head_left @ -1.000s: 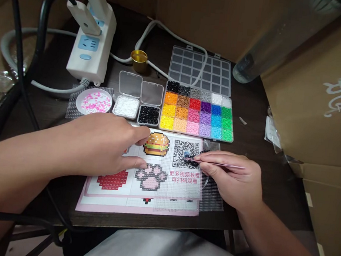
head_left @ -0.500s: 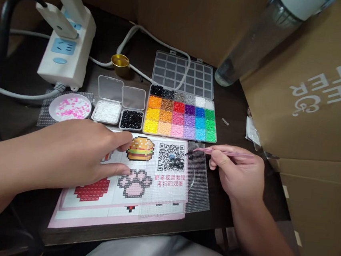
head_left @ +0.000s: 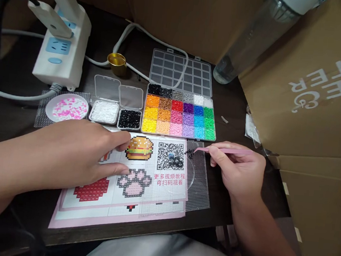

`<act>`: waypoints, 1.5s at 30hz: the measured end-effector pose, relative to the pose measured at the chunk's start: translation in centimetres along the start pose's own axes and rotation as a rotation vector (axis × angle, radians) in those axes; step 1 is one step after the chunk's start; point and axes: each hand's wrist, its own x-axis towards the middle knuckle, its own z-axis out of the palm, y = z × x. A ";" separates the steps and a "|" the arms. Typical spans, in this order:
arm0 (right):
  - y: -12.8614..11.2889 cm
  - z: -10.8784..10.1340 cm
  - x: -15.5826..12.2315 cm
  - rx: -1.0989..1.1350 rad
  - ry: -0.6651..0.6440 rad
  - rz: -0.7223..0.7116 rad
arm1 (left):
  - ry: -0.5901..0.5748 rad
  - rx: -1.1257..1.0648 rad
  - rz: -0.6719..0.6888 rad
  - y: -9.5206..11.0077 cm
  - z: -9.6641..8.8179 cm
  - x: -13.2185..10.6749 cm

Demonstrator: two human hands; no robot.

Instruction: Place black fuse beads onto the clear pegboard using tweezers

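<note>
Pink tweezers (head_left: 231,151) are pinched in my right hand (head_left: 237,170), angled left so their tip hovers at a few loose black beads (head_left: 190,153). Those beads lie on a clear pegboard (head_left: 199,187), which overlaps the printed pattern sheet (head_left: 111,207). A darker clump of black beads (head_left: 177,161) covers the lower part of the QR code. Whether the tip grips a bead is too small to tell. My left hand (head_left: 77,151) lies across the sheet, thumb and index finger apart, near the hamburger picture (head_left: 140,148) and the paw picture (head_left: 134,183).
Behind the sheet sit a many-coloured bead case (head_left: 176,117), a box of black beads (head_left: 129,119), a box of white beads (head_left: 104,112) and a dish of pink and white beads (head_left: 66,108). A gold cup (head_left: 117,63), power strip (head_left: 62,49) and bottle (head_left: 251,43) stand farther back.
The tweezers' tip has shifted slightly right, and my right-hand fingers have moved a little. My left hand stays on the sheet. The view has moved slightly.
</note>
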 end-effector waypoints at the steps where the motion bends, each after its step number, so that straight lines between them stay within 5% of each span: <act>1: 0.2 0.0 -0.1 0.006 0.013 -0.009 | 0.000 -0.007 -0.004 0.1 0.0 0.0; 8: 0.3 0.1 -0.7 0.024 0.005 -0.069 | -0.037 0.033 0.009 0.6 -0.7 -0.4; 16: -0.7 1.6 -1.0 0.056 -0.256 -0.155 | -0.011 0.046 0.023 0.6 -0.5 -0.4; 45: -0.1 1.8 -0.9 0.090 -0.300 -0.163 | -0.036 0.146 0.045 1.2 -0.8 -0.5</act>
